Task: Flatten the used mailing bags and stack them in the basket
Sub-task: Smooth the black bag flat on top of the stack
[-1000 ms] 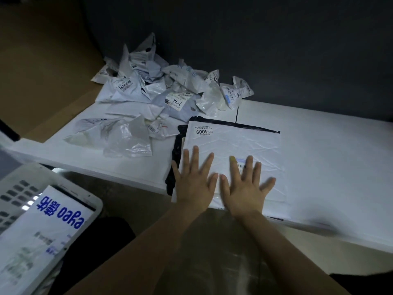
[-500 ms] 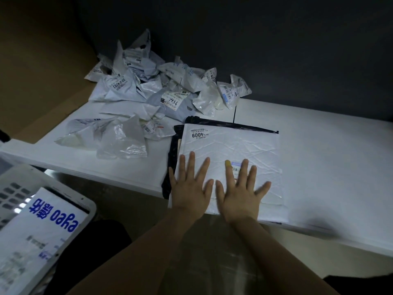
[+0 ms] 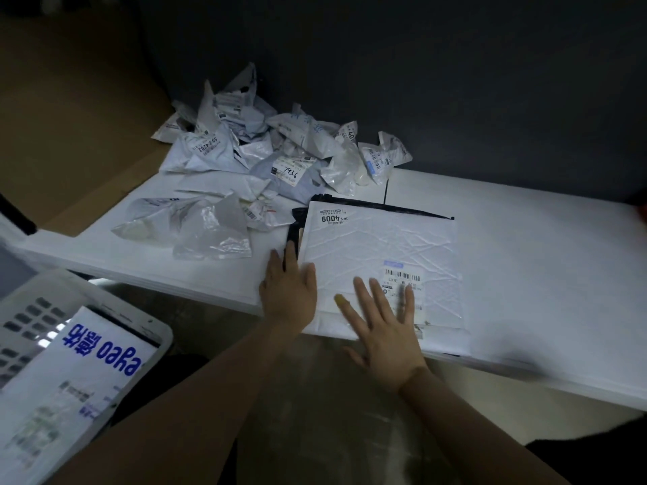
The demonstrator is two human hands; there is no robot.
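A flattened white mailing bag point(image 3: 378, 246) with a "4009" label lies on top of a black bag point(image 3: 353, 202) near the white table's front edge. My left hand point(image 3: 289, 292) rests on the white bag's near left corner, with its fingers hidden at the bag's left edge over the black bag. My right hand point(image 3: 381, 327) lies flat with spread fingers on the near part of the white bag, beside its barcode label. A heap of crumpled mailing bags point(image 3: 276, 159) sits at the table's back left. The white basket point(image 3: 31, 309) at lower left holds a flat white bag point(image 3: 80, 376) with blue lettering.
The white table point(image 3: 525, 274) runs off to the right under a dark wall. Two clear crumpled plastic bags point(image 3: 206, 229) lie left of the flat stack. A brown floor point(image 3: 70, 117) shows beyond the table's left end.
My left hand has slid left from the top of the white bag to its left edge. My right hand has drawn back toward the near edge, uncovering the barcode label.
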